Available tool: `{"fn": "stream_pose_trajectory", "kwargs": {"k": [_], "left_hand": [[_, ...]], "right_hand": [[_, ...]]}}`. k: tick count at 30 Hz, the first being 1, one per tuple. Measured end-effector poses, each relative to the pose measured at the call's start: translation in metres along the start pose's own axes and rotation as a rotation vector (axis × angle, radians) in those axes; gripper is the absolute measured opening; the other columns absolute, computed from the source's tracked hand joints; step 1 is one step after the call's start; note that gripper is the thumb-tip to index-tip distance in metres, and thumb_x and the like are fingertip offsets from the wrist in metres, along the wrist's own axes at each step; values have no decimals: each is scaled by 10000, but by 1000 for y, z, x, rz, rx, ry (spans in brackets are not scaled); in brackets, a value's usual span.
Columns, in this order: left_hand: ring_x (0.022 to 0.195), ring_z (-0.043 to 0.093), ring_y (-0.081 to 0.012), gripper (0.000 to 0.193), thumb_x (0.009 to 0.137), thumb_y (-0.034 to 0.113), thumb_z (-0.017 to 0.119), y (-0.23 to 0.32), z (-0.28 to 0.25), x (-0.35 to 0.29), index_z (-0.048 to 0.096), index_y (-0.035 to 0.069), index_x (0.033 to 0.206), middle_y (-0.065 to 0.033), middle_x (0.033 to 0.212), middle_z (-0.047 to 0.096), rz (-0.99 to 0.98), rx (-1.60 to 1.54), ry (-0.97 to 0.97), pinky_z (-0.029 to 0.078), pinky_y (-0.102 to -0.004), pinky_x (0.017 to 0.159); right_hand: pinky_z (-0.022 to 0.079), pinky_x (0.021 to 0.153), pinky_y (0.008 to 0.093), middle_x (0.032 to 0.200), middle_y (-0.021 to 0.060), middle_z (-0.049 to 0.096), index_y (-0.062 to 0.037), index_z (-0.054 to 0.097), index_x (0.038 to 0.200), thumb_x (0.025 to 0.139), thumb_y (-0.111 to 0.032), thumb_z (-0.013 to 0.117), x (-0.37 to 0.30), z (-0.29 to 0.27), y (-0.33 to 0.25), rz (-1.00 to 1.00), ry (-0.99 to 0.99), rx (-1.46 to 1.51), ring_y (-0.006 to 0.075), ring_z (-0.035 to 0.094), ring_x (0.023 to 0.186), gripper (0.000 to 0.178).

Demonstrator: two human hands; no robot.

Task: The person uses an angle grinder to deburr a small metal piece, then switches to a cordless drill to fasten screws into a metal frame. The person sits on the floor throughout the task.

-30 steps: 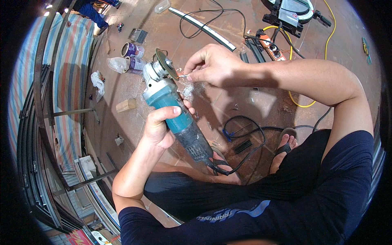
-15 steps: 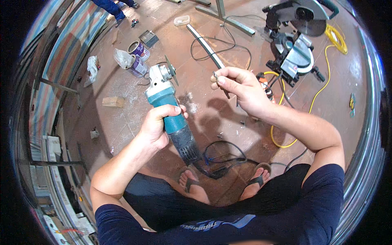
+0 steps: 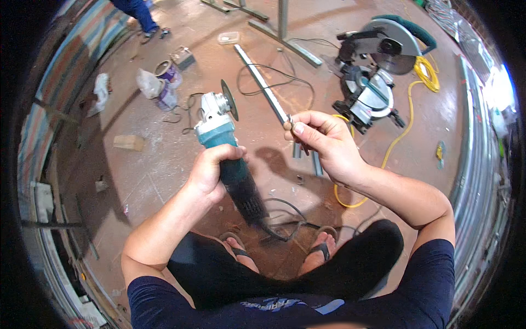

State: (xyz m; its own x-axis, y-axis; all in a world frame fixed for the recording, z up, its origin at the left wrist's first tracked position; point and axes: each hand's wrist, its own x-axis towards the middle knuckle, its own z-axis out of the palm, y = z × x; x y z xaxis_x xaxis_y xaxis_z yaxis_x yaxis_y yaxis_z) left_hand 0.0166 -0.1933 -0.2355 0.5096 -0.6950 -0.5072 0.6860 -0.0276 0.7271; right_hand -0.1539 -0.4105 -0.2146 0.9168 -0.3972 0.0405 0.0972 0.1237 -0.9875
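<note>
With your left hand (image 3: pixel 211 171) wrapped firmly round the teal angle grinder (image 3: pixel 227 156) above the floor, keep the small metal piece (image 3: pixel 290 120) pinched in your right hand (image 3: pixel 323 143) clear of the disc (image 3: pixel 229 100).

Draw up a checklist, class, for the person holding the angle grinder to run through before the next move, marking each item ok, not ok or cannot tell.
1. Left hand grips angle grinder body firmly: ok.
2. Right hand clear of the disc: ok.
3. Small metal piece pinched securely in right fingertips: ok.
4. Grinder cord clear of the feet: not ok, it lies by them.
5. Closed footwear: not ok, open sandals.
6. Grinder switched off: cannot tell.
</note>
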Motion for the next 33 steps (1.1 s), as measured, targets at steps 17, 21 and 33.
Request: {"fn": "stream_pose_trajectory", "kwargs": {"k": [17,21,33], "left_hand": [[833,697,-276,341,798,79,708,-6,23,37,610,26,1121,-133,950,705,-123,205,-28,593,-446,738],[852,703,-258,389,806,77,705,-6,19,35,605,26,1179,-132,963,700,-112,246,-47,611,-454,757],[833,711,-256,371,791,115,751,-6,16,27,634,15,1129,-122,954,710,-164,287,-34,615,-453,736]], "right_hand": [[503,988,304,1168,71,714,26,703,1200,1148,-157,590,-27,-18,-35,-500,343,-174,127,638,1096,221],[499,987,297,1169,53,715,11,691,1227,1157,-170,579,-30,-11,-40,-414,348,-27,114,635,1080,224],[532,950,288,1183,24,729,-32,690,1272,1151,-203,603,-30,-18,-38,-229,353,229,99,679,1095,227]]}}
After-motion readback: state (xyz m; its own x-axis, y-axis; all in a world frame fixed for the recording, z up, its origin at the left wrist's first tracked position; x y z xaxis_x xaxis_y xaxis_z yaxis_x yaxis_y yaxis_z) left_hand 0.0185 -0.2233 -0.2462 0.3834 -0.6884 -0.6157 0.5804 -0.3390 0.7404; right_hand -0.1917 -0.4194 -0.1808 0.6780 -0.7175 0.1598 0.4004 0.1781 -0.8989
